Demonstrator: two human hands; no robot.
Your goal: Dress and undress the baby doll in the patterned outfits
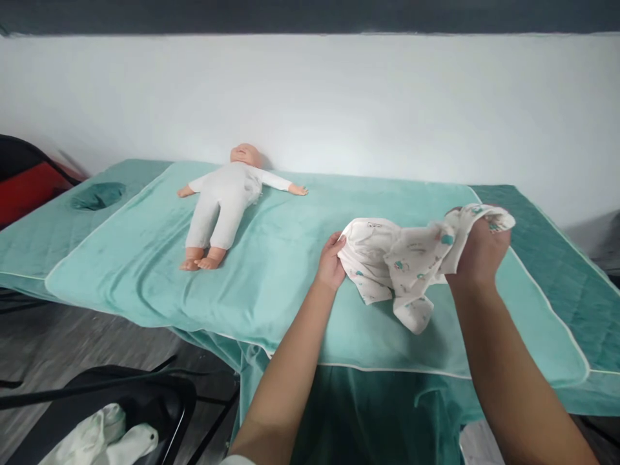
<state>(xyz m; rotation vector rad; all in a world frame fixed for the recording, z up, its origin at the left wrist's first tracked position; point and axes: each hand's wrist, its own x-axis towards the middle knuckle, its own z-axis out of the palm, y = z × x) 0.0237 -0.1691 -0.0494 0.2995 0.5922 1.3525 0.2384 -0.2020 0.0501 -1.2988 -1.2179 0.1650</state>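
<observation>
White printed baby garment (pixel 420 250), pinched by left hand (pixel 332 261), draped over right hand (pixel 480 253); cannot tell finger closure there. Keep it untwisted, easing folds flat.

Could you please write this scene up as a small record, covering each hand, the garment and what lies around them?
Left hand: pinches one edge of the white cloth garment with small coloured prints
Right hand: at the garment's other end, cloth draped over it, fingers mostly hidden
Garment: crumpled, held over the smooth mint-green blanket
Doll: bald, white cloth-bodied doll, lying face up on the blanket, arms spread
Lower left: black chair bearing crumpled pale cloth
</observation>
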